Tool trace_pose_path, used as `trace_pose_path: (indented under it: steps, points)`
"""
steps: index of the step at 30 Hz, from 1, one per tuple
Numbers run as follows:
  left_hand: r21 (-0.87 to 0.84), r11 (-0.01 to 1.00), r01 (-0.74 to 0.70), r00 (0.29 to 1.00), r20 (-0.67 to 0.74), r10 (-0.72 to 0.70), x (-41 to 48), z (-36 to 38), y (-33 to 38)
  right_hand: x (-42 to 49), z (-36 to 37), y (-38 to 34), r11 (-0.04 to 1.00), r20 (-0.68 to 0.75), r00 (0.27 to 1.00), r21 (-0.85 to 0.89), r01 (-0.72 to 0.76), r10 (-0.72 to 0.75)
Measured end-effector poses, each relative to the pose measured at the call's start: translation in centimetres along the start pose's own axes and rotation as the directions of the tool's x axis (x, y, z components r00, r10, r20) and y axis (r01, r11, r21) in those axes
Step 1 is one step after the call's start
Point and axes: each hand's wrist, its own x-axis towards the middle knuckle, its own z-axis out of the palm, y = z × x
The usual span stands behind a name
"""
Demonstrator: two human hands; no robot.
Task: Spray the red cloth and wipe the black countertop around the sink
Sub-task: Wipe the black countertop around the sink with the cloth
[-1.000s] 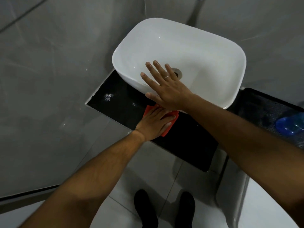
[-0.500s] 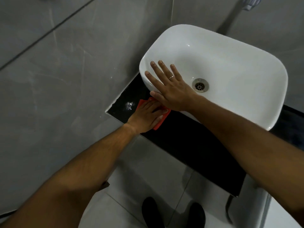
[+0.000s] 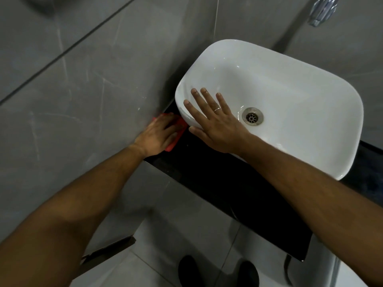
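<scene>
The red cloth lies flat on the black countertop at its far left end, against the grey wall. My left hand presses down on the cloth and covers most of it. Only the cloth's right edge and a far corner show. My right hand rests flat with spread fingers on the near left rim of the white sink. It holds nothing. No spray bottle is in view.
A grey tiled wall stands close on the left of the counter. A chrome tap shows at the top right. The drain sits in the basin. My two dark shoes stand on the pale floor tiles below.
My left hand has slid the red cloth left along the countertop to the wall. My right hand has shifted left along the sink rim. The view has panned left.
</scene>
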Motion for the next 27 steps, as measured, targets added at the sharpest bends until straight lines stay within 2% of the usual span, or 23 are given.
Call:
trace_pose_path:
  steps: [6, 11, 16, 23, 27]
  points:
    - [-0.022, 0.999, 0.035, 0.997, 0.064, -0.034, 1.3, -0.8, 0.2, 0.3, 0.5, 0.2, 1.000, 0.010, 1.000, 0.007, 0.001, -0.001]
    - [0.077, 0.993, 0.087, 0.982, 0.158, -0.099, 2.8, -0.8, 0.4, 0.3, 0.3, 0.3, 1.000, 0.015, 1.000, 0.000, -0.002, 0.002]
    - [0.047, 0.999, 0.014, 0.996, 0.092, -0.018, -2.6, -1.1, 0.6, 0.0, -0.1, 0.1, 1.000, 0.022, 1.000, -0.007, -0.009, 0.009]
    - [0.019, 0.994, 0.107, 0.991, 0.083, -0.109, -7.1, -1.5, 1.7, -0.3, -0.4, -0.1, 1.000, 0.023, 0.999, 0.014, -0.025, 0.025]
    - [0.020, 0.994, 0.107, 0.994, -0.016, -0.107, -7.0, -0.6, 4.7, -0.3, -0.8, -0.4, 0.999, 0.017, 1.000, 0.040, -0.011, 0.010]
